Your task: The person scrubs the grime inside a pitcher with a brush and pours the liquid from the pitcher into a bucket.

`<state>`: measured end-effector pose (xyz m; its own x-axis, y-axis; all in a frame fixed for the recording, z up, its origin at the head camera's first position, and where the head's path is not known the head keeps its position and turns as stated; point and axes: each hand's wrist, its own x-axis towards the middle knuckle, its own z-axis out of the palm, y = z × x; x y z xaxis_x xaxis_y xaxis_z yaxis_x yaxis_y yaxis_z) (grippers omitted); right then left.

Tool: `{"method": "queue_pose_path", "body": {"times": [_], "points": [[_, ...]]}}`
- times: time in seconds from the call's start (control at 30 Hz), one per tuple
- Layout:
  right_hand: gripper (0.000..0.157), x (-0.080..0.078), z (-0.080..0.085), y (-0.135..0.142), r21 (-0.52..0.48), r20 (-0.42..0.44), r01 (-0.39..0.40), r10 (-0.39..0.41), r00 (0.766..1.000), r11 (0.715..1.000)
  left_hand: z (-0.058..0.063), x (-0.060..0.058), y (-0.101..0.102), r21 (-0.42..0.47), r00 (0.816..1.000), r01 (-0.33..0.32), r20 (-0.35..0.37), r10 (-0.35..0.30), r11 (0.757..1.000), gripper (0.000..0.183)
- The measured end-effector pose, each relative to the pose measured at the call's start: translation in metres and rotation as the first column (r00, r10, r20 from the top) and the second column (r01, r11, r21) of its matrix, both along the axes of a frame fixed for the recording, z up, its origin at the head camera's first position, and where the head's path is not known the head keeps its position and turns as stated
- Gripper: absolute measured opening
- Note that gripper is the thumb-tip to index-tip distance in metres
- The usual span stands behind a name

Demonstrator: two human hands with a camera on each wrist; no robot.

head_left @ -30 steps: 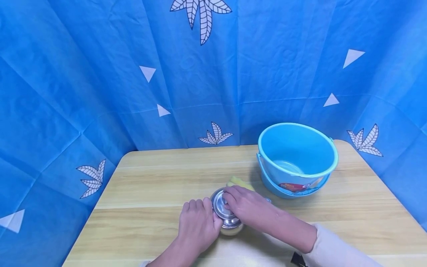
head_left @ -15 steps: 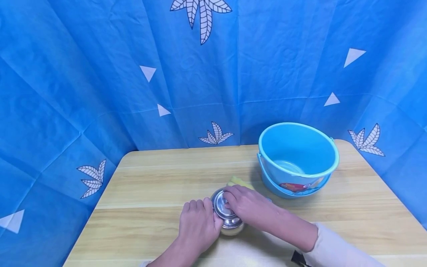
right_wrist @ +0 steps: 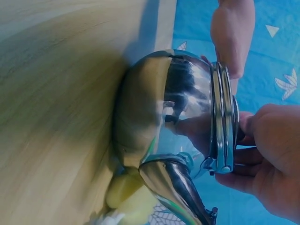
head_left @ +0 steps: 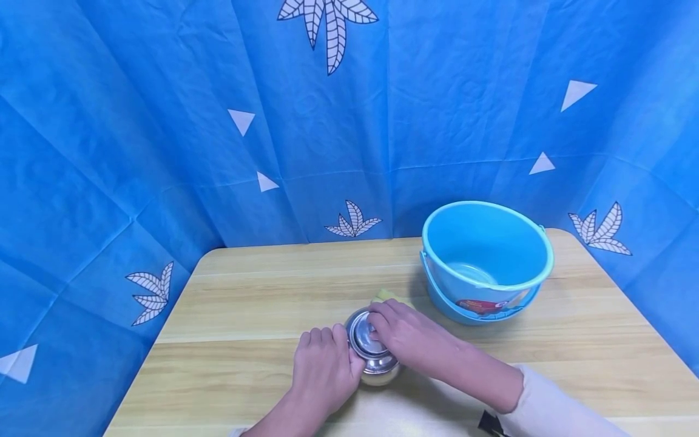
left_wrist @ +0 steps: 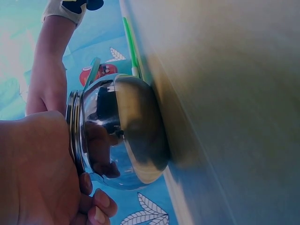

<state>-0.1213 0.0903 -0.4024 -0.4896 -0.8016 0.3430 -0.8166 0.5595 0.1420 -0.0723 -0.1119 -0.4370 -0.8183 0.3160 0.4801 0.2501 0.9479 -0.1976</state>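
A shiny metal teapot [head_left: 377, 365] stands on the wooden table, its rounded body mirroring the hands. My left hand [head_left: 324, 367] grips it at the left side, fingers curled and thumb close to the rim; the handle itself is hidden by the hand. On top, my right hand [head_left: 409, 334] pinches the middle of the round lid [head_left: 364, 341], and its fingers cover the knob. The lid lies at the pot's mouth, beside a small hinge. In the right wrist view the spout [right_wrist: 171, 187] points away from the left hand.
A soft yellow thing [right_wrist: 129, 194] lies behind the teapot, mostly hidden. A green stick [left_wrist: 131, 44] shows past the pot in the left wrist view. The light-blue bucket [head_left: 486, 243] stands at the back right, near the blue curtain [head_left: 306, 121].
My right hand and the lid under its fingers have shifted very slightly to the right. The left hand and the teapot body stay where they were.
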Motion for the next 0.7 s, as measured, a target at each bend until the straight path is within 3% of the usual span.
{"method": "queue_pose_path", "body": {"times": [0.2, 0.53, 0.7], "points": [[0.030, -0.003, 0.005, 0.003, -0.037, 0.016, 0.006, -0.006, 1.000, 0.999, 0.000, 0.000, 0.000, -0.003, 1.000, 0.003, -0.007, -0.003, 1.000, 0.029], [0.030, -0.005, 0.018, 0.014, -0.072, -0.061, -0.017, 0.013, 0.998, 0.997, -0.001, 0.000, 0.000, -0.013, 1.000, -0.008, 0.005, 0.008, 1.000, 0.030], [0.029, -0.005, 0.024, 0.021, -0.098, -0.042, -0.013, 0.009, 0.999, 0.995, -0.002, 0.000, 0.000, -0.005, 1.000, 0.000, -0.012, 0.000, 1.000, 0.030]]}}
